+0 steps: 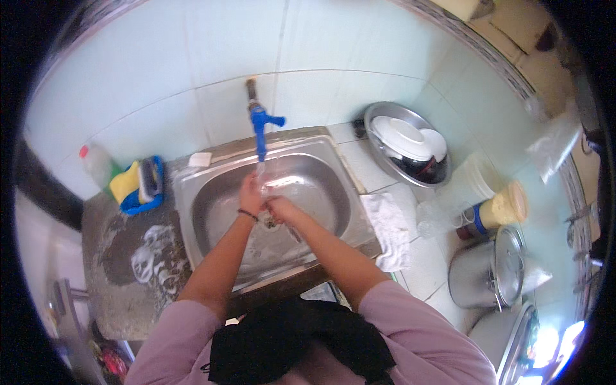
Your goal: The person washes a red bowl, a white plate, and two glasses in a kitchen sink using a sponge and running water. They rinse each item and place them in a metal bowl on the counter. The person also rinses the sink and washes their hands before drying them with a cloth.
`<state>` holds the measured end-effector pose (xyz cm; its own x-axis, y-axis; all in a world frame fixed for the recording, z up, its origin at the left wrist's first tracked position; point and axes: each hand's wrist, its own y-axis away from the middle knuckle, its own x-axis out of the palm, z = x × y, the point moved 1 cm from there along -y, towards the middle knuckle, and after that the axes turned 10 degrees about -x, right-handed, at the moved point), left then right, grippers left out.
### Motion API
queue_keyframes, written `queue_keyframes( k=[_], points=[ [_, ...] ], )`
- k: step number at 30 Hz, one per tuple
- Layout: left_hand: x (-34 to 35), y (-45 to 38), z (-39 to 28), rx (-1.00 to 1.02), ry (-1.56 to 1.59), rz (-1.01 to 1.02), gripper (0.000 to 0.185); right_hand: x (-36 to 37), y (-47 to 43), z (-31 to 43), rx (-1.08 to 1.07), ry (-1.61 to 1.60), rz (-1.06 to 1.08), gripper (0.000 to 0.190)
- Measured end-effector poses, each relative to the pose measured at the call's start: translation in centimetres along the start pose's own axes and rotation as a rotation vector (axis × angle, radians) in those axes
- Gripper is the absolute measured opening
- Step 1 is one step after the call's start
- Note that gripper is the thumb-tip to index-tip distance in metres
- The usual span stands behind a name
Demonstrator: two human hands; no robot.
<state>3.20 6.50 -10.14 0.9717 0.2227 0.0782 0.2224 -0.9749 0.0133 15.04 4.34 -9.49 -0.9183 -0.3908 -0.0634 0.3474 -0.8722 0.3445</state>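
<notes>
Water runs from a blue plastic faucet point(260, 127) on the wall into a stainless steel sink point(308, 166). Right under that stream is my left hand point(251, 190), a dark bracelet at its wrist. My right hand point(280, 210) is close beside it, over the middle of the basin. A thin, blurred item point(294, 234) shows just below my right hand; whether the hand holds it is unclear. The fingers of both hands are blurred and partly hidden by water and by each other.
Left of the sink are soap suds point(154, 260), a blue tray point(137, 208) with a yellow sponge point(125, 183), and a bottle point(98, 166). At right are a metal basin point(445, 175) of dishes, a white cloth point(387, 226), containers and a lidded metal pot point(474, 276).
</notes>
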Motion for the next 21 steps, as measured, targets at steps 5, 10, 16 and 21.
queue_keyframes(
  k=[5, 10, 16, 21],
  points=[
    [-0.8, 0.3, 2.0, -0.043, 0.272, -0.206, 0.026, 2.0, 0.0, 0.5, -0.448, 0.632, -0.199, 0.021],
    [-1.5, 0.1, 4.1, -0.824, 0.372, 0.136, 0.030, -7.2, 2.2, 5.5, -0.511, 1.033, -0.342, 0.017],
    [-3.5, -0.3, -1.0, -0.015, -1.143, 0.559, 0.045, -29.8, 8.0, 13.3, -0.711, 1.177, -0.795, 0.033],
    [-9.3, 2.5, -7.9, -0.042, -1.275, 0.378, 0.050, -38.3, 11.4, 9.8, -0.636, 1.064, -0.797, 0.036]
  ],
)
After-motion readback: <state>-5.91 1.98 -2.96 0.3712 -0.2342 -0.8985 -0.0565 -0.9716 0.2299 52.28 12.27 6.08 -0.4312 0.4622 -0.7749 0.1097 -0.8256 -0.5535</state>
